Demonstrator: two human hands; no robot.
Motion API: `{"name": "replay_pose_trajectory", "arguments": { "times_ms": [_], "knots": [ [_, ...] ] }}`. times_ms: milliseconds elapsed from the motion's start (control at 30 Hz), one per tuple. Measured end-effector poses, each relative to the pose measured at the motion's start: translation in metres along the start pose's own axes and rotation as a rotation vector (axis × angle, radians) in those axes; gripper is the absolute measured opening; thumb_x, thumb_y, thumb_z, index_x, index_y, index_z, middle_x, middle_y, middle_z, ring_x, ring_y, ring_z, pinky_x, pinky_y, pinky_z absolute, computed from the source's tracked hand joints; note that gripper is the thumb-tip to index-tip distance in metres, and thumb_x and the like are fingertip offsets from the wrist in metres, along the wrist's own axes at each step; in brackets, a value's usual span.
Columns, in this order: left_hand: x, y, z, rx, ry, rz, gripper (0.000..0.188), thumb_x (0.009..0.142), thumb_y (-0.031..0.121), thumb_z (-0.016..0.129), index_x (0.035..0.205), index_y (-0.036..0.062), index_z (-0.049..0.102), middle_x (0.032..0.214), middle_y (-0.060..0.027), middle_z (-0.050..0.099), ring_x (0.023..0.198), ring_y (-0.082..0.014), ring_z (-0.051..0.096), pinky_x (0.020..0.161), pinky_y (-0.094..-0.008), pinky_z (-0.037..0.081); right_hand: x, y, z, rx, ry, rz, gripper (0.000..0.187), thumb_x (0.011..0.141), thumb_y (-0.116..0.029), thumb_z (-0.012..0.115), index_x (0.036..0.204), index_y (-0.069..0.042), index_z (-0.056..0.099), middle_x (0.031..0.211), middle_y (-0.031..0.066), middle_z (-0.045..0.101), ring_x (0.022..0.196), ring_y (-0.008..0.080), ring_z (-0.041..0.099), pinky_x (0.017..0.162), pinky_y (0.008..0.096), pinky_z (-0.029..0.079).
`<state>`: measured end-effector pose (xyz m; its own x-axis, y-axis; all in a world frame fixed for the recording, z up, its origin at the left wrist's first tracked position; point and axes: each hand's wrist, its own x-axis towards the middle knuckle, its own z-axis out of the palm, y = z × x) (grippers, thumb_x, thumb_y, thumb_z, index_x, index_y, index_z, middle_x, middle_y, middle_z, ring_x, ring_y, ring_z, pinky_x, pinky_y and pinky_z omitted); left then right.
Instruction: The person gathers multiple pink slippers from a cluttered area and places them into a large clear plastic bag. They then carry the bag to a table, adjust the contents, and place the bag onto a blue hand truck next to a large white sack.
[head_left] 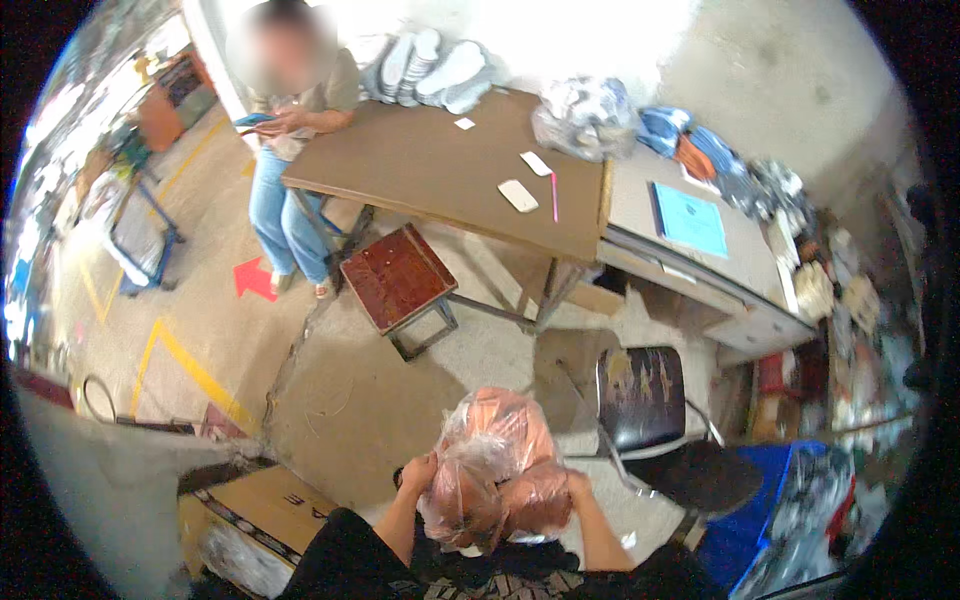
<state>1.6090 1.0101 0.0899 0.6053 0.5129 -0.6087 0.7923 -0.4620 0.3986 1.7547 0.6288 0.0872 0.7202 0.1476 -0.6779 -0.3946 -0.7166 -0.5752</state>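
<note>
A clear plastic bag [505,425] full of orange-brown pieces is held up close in front of my body. What the pieces are cannot be made out through the crinkled plastic. My left hand [418,473] is closed on the bag's left side. On the opposite side, the fingers of my right hand [579,488] are closed on the plastic too. The bag bulges into several rounded lumps between my hands.
Ahead stands a brown table [450,150] with grey insoles [455,72] and a plastic bag [585,115]. A red-topped stool [398,275] and a worn black chair [642,395] stand nearer. Another person [290,130] is at the table's left end. An open carton [270,505] sits lower left.
</note>
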Motion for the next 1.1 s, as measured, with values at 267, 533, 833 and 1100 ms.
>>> {"name": "replay_pose_trajectory", "arguments": {
  "times_ms": [267,533,833,1100],
  "knots": [
    [-0.025,-0.195,-0.019,-0.381,0.010,-0.032,0.060,0.100,0.053,0.043,0.107,0.0009,0.073,0.103,-0.0228,0.072,0.102,-0.0434,0.067,0.087,-0.0472,0.052,-0.054,-0.140,0.119,-0.474,0.026,0.021,0.045,0.091,-0.044,0.052,0.106,-0.008,0.074,0.106,0.0198,0.072,0.098,0.0359,0.070,0.085,0.0454,0.054],
    [-0.084,-0.244,0.002,-1.267,0.083,-0.418,0.058,0.100,0.051,0.045,0.105,0.0006,0.073,0.102,-0.0239,0.072,0.097,-0.0434,0.068,0.084,-0.0483,0.052,-0.028,-0.308,0.225,-0.825,-0.333,-0.321,0.046,0.088,-0.045,0.050,0.104,-0.010,0.074,0.108,0.0213,0.071,0.102,0.0417,0.067,0.088,0.0502,0.052],
    [-0.082,-0.169,0.020,-1.199,0.337,-0.630,0.057,0.100,0.050,0.043,0.104,0.0011,0.073,0.102,-0.0241,0.072,0.097,-0.0437,0.068,0.084,-0.0488,0.052,0.045,-0.385,0.275,-1.006,-0.533,-0.772,0.046,0.092,-0.044,0.046,0.109,-0.011,0.073,0.113,0.0206,0.069,0.106,0.0417,0.065,0.091,0.0488,0.051],
    [-0.030,-0.043,0.007,-0.819,0.462,-0.611,0.056,0.100,0.049,0.042,0.104,0.0016,0.073,0.102,-0.0244,0.072,0.097,-0.0440,0.068,0.083,-0.0493,0.052,0.186,-0.331,0.099,-0.625,-0.500,-0.439,0.045,0.094,-0.045,0.048,0.105,-0.009,0.073,0.111,0.0183,0.071,0.104,0.0375,0.067,0.089,0.0459,0.053]
  ]
}}
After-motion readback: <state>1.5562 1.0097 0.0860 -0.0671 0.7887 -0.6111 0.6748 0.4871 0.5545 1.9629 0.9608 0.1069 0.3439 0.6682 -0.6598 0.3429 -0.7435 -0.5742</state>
